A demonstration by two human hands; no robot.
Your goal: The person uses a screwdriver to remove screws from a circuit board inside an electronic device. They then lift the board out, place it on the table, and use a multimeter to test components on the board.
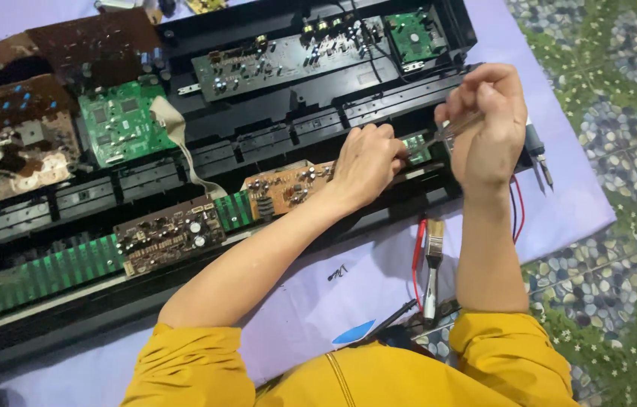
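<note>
Small green board (415, 148) at case edge | left hand (367, 162) pinches it | right hand (488, 124) grips tweezers (450, 132)

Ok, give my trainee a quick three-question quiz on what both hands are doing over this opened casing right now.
1. True or false: the right hand holds a thin metal tool aimed at the small green board.
2. What does the left hand rest on? A) the brush B) the small green board, beside the orange-brown board C) the floor tiles
3. Fill in: the brush lies on the purple ____, near the red wire.

Key: 1 true; 2 B; 3 cloth.
</note>
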